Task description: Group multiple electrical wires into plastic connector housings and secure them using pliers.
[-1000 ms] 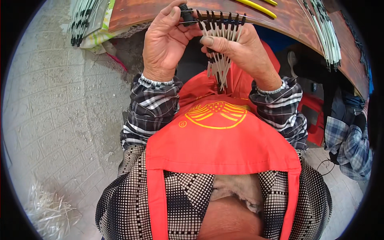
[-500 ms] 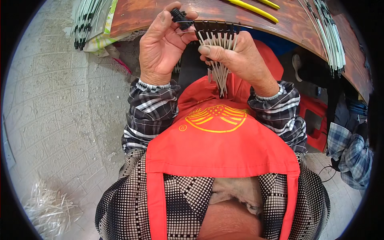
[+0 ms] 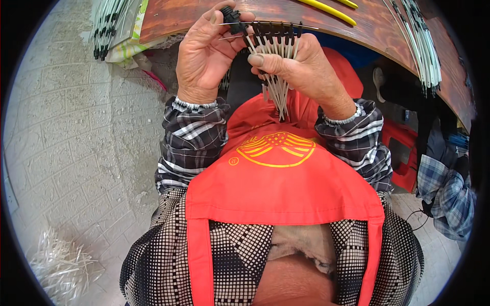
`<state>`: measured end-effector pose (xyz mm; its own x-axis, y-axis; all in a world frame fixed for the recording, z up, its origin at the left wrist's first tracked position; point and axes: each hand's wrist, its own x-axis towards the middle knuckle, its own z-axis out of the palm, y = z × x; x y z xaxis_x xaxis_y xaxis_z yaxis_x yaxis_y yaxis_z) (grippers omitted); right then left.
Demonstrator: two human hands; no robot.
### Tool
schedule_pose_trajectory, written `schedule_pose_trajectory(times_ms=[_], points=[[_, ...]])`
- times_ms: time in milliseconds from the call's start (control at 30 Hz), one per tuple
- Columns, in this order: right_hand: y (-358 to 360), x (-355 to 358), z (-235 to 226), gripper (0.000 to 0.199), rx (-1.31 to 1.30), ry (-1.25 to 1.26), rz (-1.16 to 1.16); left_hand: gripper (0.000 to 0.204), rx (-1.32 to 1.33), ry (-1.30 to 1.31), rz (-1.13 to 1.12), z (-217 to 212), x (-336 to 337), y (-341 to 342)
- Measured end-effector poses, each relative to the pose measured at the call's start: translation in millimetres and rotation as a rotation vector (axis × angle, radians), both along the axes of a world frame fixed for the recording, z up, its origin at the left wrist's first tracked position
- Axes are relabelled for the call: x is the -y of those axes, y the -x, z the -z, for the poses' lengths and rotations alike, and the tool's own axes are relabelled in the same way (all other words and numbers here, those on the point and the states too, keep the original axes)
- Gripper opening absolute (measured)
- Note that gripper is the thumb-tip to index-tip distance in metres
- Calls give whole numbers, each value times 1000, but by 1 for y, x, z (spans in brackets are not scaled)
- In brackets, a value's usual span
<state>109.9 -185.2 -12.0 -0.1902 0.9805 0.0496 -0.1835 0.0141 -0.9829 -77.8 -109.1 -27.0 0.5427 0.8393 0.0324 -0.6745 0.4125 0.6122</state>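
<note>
Red apron (image 3: 286,188) nearest. Above it, right hand (image 3: 306,71) grip clamped on a fan of thin pale sticks with black tips (image 3: 278,76); left hand (image 3: 204,56) grip pinched on a small black clip (image 3: 234,13) at the row's end. Beyond: brown wooden table (image 3: 357,25), yellow rod (image 3: 326,11).

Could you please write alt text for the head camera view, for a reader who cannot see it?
Seen from above, a person in a red apron holds a bundle of thin pale rods in the right hand, while the left hand pinches a small black piece at its top. A wooden table lies ahead.
</note>
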Motion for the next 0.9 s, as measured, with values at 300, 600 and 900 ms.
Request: schedule_pose_trajectory(times_ms=[300,600,900], points=[[6,-1,-2,13,-17,2,-17,32,22,-28,-96,-15,13,-6],[11,3,-5,14,-16,-22,0,30,-57,81,-88,-32,21,-1],[16,7,-11,15,31,-21,34,31,-89,65,-166,-31,29,6]])
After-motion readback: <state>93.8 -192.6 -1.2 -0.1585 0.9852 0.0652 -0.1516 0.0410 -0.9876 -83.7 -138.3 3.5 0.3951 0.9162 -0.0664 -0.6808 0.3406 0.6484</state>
